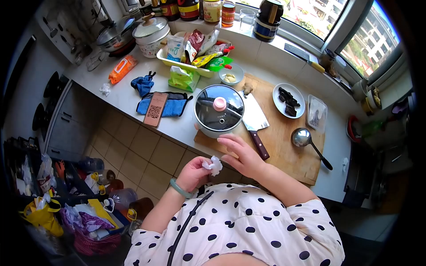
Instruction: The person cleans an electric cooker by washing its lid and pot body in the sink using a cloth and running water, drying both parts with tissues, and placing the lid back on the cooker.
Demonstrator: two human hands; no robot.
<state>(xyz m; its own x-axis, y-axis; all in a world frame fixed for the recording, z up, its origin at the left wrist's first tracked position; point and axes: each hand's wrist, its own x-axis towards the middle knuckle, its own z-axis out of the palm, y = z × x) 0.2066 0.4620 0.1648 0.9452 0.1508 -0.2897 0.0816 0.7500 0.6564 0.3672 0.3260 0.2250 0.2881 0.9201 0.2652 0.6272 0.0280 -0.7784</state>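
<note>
My left hand (194, 172), with a green bangle at the wrist, pinches a crumpled white tissue (214, 165) in front of my body. Close beside it, my right hand (242, 154) is open with fingers stretched out, holding nothing. Just beyond my right fingertips stands a pot with a glass lid (208, 108) and a pink knob (219, 104). The lid sits on the pot, partly over the edge of a wooden cutting board (284, 146). A cleaver (256, 122) with a dark handle lies on the board to the pot's right.
On the board are a plate (277, 106) of dark pieces, a ladle (301, 137), a plastic box (316, 113) and ginger (247, 88). A bowl (238, 70) holds garlic cloves. Left of the pot lie a phone (155, 108), blue cloths (177, 105) and a wipes pack (123, 68).
</note>
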